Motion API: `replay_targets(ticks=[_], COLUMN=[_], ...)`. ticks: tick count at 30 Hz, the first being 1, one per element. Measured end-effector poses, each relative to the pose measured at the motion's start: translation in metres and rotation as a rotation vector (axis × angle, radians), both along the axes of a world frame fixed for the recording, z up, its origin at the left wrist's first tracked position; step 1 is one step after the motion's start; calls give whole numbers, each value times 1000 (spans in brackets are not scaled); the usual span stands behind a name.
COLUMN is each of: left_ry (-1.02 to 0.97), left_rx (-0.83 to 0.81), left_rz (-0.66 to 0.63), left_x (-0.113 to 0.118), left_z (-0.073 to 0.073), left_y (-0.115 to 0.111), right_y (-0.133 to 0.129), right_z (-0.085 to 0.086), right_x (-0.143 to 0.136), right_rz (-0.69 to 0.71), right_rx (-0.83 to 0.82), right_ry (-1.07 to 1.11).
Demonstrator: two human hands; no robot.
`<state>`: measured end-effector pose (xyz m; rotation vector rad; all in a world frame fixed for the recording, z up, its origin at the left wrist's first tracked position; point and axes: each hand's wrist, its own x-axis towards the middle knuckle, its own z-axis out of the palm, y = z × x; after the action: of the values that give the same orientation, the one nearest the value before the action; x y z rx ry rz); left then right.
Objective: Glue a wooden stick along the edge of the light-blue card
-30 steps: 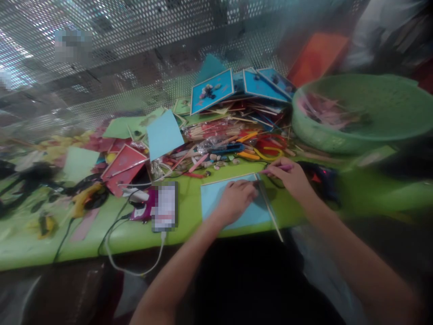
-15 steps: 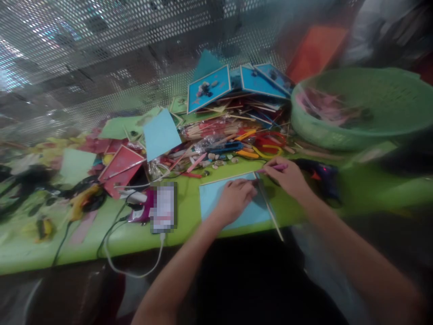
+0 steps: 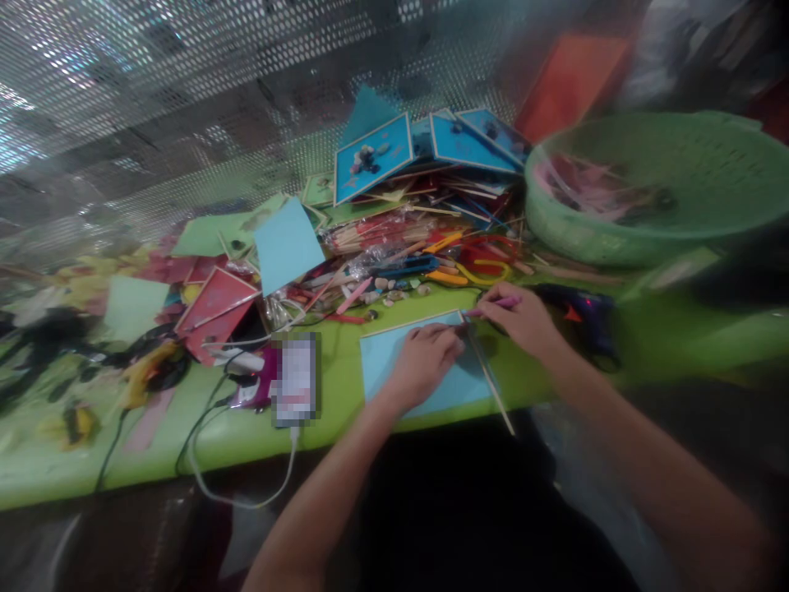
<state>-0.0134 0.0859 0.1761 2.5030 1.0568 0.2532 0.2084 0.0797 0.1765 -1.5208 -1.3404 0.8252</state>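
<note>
Blue card (image 3: 462,382), thin stick (image 3: 494,392).
Card is seemingly steadied by left hand (image 3: 425,362), grip unclear; pink pen-like tool (image 3: 509,302) is pinched in right hand (image 3: 521,321).

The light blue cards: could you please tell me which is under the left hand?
The near card, with thin sticks along its far and right edges, lies under the left hand; the other card, farther back, is untouched.

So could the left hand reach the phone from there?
Probably yes: only green tabletop shows between the blue sheet and the phone, though the left hand, resting on the sheet, would have to leave it.
</note>
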Motion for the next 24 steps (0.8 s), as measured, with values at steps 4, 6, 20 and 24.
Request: replay_targets(ticks=[4,6,20,24], left_ry=[11,15,24,0], left_rx=[2,4,-21,-21], left_rz=[9,17,24,8], left_x=[0,0,1,1], left_z=[0,-1,4,4], left_y=[0,0,-1,-1], right_y=[-1,-1,-23,-35], right_z=[-1,0,4,2], right_x=[0,0,-2,-1], right_rz=[4,9,7,20], right_rx=[0,-12,-39,-71], right_ry=[20,43,66,55])
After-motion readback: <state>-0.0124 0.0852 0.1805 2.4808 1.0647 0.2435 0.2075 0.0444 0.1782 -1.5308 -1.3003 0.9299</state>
